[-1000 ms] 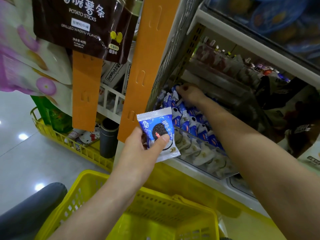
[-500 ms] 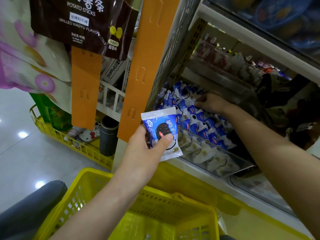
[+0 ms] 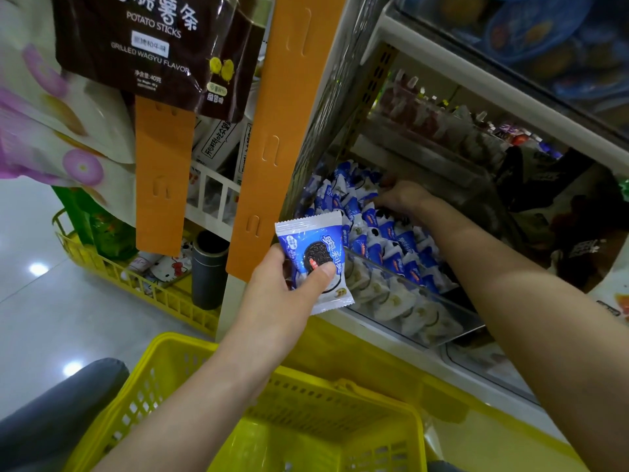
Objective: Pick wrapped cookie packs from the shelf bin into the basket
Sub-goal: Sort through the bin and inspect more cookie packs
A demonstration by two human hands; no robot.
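Observation:
My left hand [image 3: 289, 287] pinches a blue and white wrapped cookie pack [image 3: 315, 257] between thumb and fingers, held up in front of the shelf. My right hand [image 3: 401, 199] reaches into the clear shelf bin [image 3: 425, 301] and lies on the pile of several blue cookie packs [image 3: 384, 233], fingers curled down among them; whether it grips one is hidden. The yellow basket [image 3: 340, 393] sits below both arms, its inside mostly out of view.
An orange hanging strip [image 3: 272, 137] and a second one [image 3: 163, 172] hang left of the shelf. A brown potato sticks bag [image 3: 160, 46] hangs above. A low yellow rack [image 3: 136, 281] with goods stands on the floor. A white shelf edge [image 3: 493, 76] runs above the bin.
My right hand has moved from the bin's back left to its middle and settled on the packs. My left hand keeps the same pack, nearly still.

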